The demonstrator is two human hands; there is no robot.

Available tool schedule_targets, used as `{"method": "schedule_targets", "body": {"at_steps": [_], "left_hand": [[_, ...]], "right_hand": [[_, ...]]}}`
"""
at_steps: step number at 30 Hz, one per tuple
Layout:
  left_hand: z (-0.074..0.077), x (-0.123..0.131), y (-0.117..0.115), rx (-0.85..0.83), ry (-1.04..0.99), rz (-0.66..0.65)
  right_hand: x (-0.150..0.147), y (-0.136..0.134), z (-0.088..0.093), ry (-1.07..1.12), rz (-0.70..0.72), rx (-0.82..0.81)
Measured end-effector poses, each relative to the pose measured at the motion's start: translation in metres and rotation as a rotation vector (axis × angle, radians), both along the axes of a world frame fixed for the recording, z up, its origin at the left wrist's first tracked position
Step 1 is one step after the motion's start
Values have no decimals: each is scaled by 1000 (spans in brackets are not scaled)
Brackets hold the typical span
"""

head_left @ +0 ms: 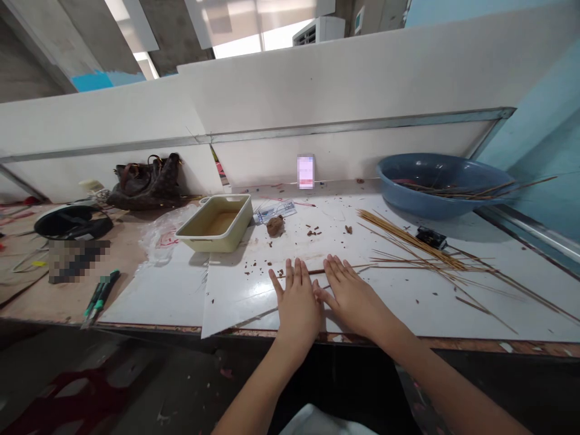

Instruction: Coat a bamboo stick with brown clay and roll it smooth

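Observation:
Both my hands lie flat on the white board, side by side with thumbs close together. Under the fingers of my left hand point(299, 299) and my right hand point(353, 293) runs a thin stick coated in brown paste point(319, 272); its bare end sticks out to the right. The fingers are stretched out and rest over the stick, not wrapped around it. A lump of brown paste point(274, 226) sits beyond my left hand, with crumbs scattered around. To the right lies a loose bundle of thin tan sticks point(408, 238).
A cream tub point(193, 243) stands left of the lump, beside a crumpled plastic bag point(158, 238). A blue basin point(430, 205) holding brown sticks is at back right. A phone point(306, 172) leans on the partition. Cutters point(102, 296) and a handbag point(149, 184) are at left.

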State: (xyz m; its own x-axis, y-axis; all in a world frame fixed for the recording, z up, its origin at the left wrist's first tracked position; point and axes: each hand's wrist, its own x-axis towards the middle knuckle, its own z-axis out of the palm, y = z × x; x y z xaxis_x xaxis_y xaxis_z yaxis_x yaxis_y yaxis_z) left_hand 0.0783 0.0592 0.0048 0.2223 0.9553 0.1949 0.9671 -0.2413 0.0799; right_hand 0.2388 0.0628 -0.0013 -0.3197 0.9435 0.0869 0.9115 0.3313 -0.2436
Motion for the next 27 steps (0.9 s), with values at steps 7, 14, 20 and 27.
{"method": "schedule_targets", "body": {"at_steps": [7,14,20,27], "left_hand": [[-16,-11,-29,56,30,-23],[0,-5,-6,1,-2,-5],[0,-7,-17,-38,6,6],[-8,-10,-20,10,22,-5]], "right_hand": [[4,-31,-17,1,15,86],[0,-8,0,-50,13,13],[3,-18,-7,-42,22,35],[5,-22,-10,-3,21,22]]}}
